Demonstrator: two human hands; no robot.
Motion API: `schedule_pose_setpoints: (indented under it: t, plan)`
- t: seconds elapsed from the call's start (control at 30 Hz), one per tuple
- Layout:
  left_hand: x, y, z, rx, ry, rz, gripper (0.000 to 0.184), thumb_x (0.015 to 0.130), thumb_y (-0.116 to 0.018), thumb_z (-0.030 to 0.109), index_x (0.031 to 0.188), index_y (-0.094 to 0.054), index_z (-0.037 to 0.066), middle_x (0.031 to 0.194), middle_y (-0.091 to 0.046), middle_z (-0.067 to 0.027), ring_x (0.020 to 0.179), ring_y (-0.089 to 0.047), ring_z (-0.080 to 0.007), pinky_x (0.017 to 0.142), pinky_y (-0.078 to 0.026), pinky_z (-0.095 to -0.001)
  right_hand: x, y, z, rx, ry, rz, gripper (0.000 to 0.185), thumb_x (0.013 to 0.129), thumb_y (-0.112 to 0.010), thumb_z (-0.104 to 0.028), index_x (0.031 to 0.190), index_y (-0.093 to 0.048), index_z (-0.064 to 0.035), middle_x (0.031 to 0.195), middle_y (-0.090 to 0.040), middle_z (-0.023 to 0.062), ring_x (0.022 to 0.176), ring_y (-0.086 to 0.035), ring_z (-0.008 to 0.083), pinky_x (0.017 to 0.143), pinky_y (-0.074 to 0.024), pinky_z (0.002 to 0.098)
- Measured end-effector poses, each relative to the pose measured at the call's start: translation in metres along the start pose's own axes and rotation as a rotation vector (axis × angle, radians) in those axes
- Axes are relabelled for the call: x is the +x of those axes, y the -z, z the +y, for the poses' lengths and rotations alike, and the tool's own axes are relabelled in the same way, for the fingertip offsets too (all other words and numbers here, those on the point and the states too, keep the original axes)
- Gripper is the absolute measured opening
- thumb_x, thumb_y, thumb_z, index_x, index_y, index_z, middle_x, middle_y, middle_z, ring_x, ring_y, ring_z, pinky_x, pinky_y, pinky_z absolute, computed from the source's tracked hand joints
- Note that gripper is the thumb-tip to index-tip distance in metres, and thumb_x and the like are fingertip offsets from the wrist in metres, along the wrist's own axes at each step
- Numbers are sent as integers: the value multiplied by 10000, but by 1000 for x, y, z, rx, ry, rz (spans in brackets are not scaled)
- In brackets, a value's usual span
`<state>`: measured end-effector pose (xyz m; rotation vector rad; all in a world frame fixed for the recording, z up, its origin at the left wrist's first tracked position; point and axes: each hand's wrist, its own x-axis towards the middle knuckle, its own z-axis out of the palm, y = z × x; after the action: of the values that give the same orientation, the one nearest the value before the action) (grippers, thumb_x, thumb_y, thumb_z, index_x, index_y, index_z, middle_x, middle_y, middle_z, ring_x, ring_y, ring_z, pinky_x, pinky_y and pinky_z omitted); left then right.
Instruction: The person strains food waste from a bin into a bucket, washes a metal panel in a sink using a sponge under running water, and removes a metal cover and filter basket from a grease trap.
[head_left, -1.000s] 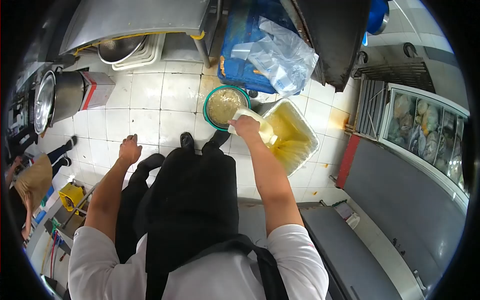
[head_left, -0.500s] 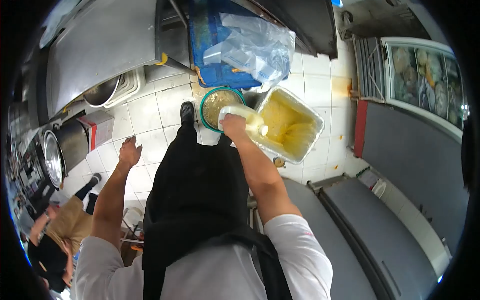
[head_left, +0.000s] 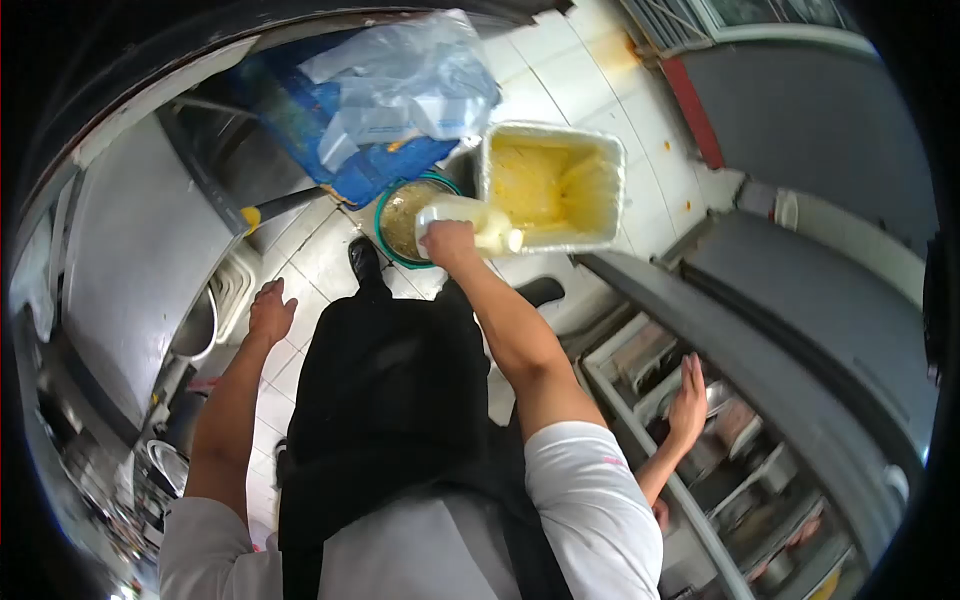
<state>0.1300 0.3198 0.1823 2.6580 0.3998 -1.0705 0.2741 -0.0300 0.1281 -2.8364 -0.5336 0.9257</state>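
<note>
My right hand (head_left: pixel 447 243) grips a translucent plastic jug (head_left: pixel 483 218) with a white cap, tilted sideways so the cap points right. Pale liquid seems to be inside it. Beneath the jug stands a round bucket with a teal rim (head_left: pixel 380 228), its contents brownish and mottled. To the right, touching or very near the jug's cap end, is a whitish rectangular tub (head_left: pixel 618 185) coated inside with something yellow. My left hand (head_left: pixel 272 312) hangs free over the floor with fingers apart, near some stacked white trays (head_left: pixel 238 272).
A blue crate-like object (head_left: pixel 290 105) carries a crumpled plastic bag (head_left: pixel 420 80). At left stands a steel table (head_left: pixel 130 260). On the right, another person's hand (head_left: pixel 688 405) reaches by an open refrigerated cabinet (head_left: pixel 655 425) with several pans. White tiles (head_left: pixel 530 85) cover the floor.
My view has turned, and the tub and bucket have shifted left in it. The cabinet at right now shows open, with another person's arm there. My right hand still holds the jug.
</note>
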Motion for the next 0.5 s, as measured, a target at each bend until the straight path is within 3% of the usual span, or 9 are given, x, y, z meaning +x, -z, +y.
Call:
schedule_pose_setpoints:
  t: [0.2,0.3,0.43,0.5]
  plan:
    - [35,9,13,33,-164,-60,583,856,-619,256,1346,-452,-11,1344,-486,-202,1238,-465,-352,1042,-387,-415,-9,-3,-5,105,-111,50,295,842,-615,-397,849,-704,-116,830,-705,99,809,-675,281,748,-449,458]
    - [53,8,24,19,-226,-67,555,850,-625,252,1312,-489,-23,1280,-529,-236,1196,-500,-368,1031,-393,-412,-17,12,-10,91,-209,-63,234,849,-581,-321,907,-718,-140,936,-714,82,889,-671,258,796,-425,425]
    - [70,0,49,-96,-287,-92,471,836,-643,254,1207,-571,-27,1177,-596,-240,1118,-560,-360,960,-444,-411,-28,10,-9,146,-222,-58,256,849,-598,-350,875,-717,-124,890,-714,93,863,-676,265,802,-426,432]
    - [84,-10,62,-173,-333,-46,454,833,-646,253,1186,-583,-25,1137,-618,-226,1069,-585,-362,926,-461,-411,-33,2,-2,217,-199,28,347,862,-610,-411,845,-703,-76,835,-699,147,799,-670,315,769,-446,490]
